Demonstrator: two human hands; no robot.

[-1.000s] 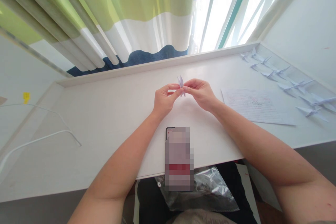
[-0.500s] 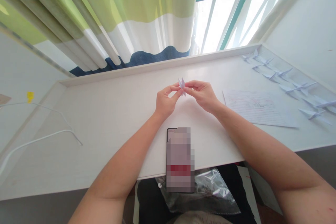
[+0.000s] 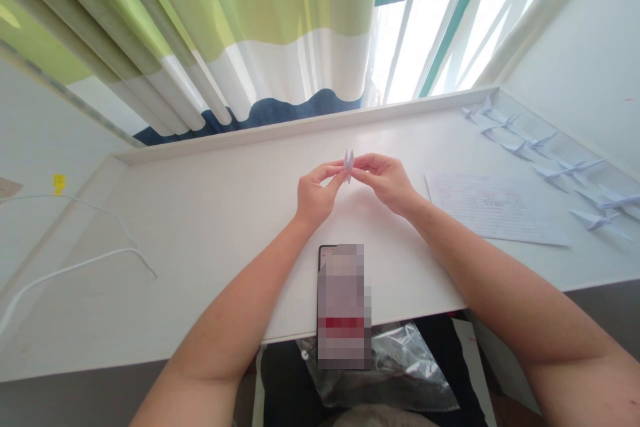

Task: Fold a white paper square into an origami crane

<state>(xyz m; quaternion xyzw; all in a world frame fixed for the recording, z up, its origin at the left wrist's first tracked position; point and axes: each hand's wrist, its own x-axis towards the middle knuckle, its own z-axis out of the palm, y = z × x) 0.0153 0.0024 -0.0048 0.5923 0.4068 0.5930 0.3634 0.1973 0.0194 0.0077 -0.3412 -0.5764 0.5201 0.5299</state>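
Observation:
A small folded piece of white paper (image 3: 349, 161) is pinched between my two hands above the middle of the desk. Two pointed flaps stand up from it, close together, and its lower end shows beneath my fingertips. My left hand (image 3: 320, 192) grips it from the left between thumb and fingers. From the other side my right hand (image 3: 387, 180) holds it the same way, fingertips nearly meeting those of the left. My fingers hide the middle of the folds.
Several folded paper cranes (image 3: 570, 170) stand along the desk's right side. Beside them lie written paper sheets (image 3: 500, 207). A phone (image 3: 343, 307) juts over the front edge, above a clear plastic bag (image 3: 415, 373). A white cable (image 3: 75, 268) runs at left; a curtain (image 3: 225, 33) hangs behind.
The two upper flaps of the folded paper now stand straighter and closer together. Both hands keep their pinch in nearly the same place.

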